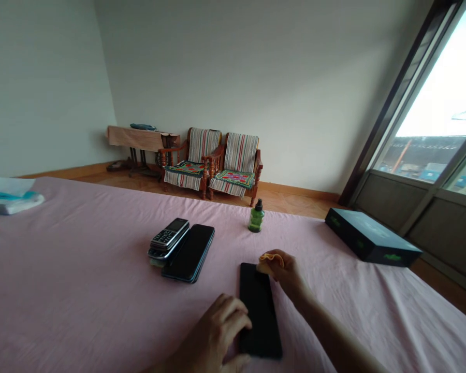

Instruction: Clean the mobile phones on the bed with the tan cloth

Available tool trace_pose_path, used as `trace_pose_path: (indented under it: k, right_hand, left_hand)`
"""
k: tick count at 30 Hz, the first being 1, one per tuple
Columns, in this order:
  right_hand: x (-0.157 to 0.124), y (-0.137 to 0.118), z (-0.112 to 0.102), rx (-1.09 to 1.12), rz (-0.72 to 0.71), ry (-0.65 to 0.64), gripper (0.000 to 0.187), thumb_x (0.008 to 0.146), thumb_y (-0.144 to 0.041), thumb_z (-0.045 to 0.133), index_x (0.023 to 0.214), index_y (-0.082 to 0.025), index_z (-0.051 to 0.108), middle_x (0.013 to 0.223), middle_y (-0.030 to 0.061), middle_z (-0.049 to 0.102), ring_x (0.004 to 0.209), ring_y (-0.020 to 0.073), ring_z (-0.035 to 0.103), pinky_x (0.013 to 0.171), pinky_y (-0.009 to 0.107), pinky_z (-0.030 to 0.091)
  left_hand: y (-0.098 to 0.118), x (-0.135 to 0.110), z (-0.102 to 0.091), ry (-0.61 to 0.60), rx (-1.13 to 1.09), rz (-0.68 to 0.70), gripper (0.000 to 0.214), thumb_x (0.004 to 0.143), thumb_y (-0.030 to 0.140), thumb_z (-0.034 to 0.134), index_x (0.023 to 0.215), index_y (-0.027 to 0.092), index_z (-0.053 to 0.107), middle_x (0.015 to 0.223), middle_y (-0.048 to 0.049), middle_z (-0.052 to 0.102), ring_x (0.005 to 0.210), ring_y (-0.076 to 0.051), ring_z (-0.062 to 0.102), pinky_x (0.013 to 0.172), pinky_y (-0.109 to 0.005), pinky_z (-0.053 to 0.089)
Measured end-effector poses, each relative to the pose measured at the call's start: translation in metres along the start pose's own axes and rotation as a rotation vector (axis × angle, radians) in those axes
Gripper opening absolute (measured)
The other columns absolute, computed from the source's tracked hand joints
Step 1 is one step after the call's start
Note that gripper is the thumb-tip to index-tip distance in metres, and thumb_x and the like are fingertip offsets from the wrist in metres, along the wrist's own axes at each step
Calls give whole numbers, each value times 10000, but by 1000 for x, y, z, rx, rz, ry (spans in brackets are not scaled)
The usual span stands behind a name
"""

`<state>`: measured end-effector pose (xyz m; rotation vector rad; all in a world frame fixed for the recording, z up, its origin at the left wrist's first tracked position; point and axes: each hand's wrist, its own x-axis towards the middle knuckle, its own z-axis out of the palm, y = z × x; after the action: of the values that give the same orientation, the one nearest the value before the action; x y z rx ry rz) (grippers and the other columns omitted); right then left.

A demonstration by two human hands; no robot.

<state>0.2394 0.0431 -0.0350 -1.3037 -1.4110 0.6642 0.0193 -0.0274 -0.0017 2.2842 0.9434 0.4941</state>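
A black smartphone (259, 308) lies flat on the pink sheet (81, 290) in front of me. My left hand (217, 334) rests on its near left edge, fingers curled against the side. My right hand (283, 272) is closed on a small yellow-orange cloth (271, 257) and presses it on the phone's far right corner. Further left lie a second black smartphone (189, 252) and a small keypad phone (170, 234) stacked on another handset.
A small green bottle (256, 216) stands beyond the phone. A dark box (373, 237) lies at the right edge of the sheet. White and teal items (8, 196) sit far left. Two wooden armchairs (213, 163) and a side table stand by the far wall; a large window is at right.
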Motion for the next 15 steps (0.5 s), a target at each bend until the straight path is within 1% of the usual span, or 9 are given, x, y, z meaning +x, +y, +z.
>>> trace_pose_path:
  k: [3,5,7,10,15]
  right_hand:
    - [-3,13,2,-109,-70,26,191,798,-304,538,783,-183,685,756,58,654,678,181,604,629,286,462]
    - [-8,16,2,-173,-120,12,176,775,-217,526,796,-197,700,810,59,644,743,190,611,692,300,464]
    - [-13,16,2,-224,-169,-19,211,765,-169,511,819,-204,712,831,57,625,758,186,605,701,296,460]
    - [-18,13,1,-283,-229,-68,249,777,-134,490,844,-207,719,817,47,588,729,171,585,666,277,448]
    - [-24,2,-4,-394,-284,-163,281,818,-79,452,850,-198,705,811,37,548,693,147,567,627,253,431]
  left_hand:
    - [0,1,-2,-38,15,-4,448,626,32,779,1028,177,644,1171,-63,590,1098,-233,521,995,-351,426]
    - [0,1,-2,-41,19,-7,443,636,46,785,1032,182,641,1173,-59,590,1096,-232,518,1000,-355,421]
    - [0,0,0,-29,23,-12,448,630,53,797,1028,186,640,1170,-52,590,1088,-231,520,1000,-357,419]
    - [-1,-2,3,2,9,-14,428,620,57,807,989,193,638,1145,-38,598,1068,-220,527,993,-348,422]
    - [-1,-3,5,48,7,17,419,629,26,772,980,202,626,1141,-27,597,1076,-221,526,980,-343,431]
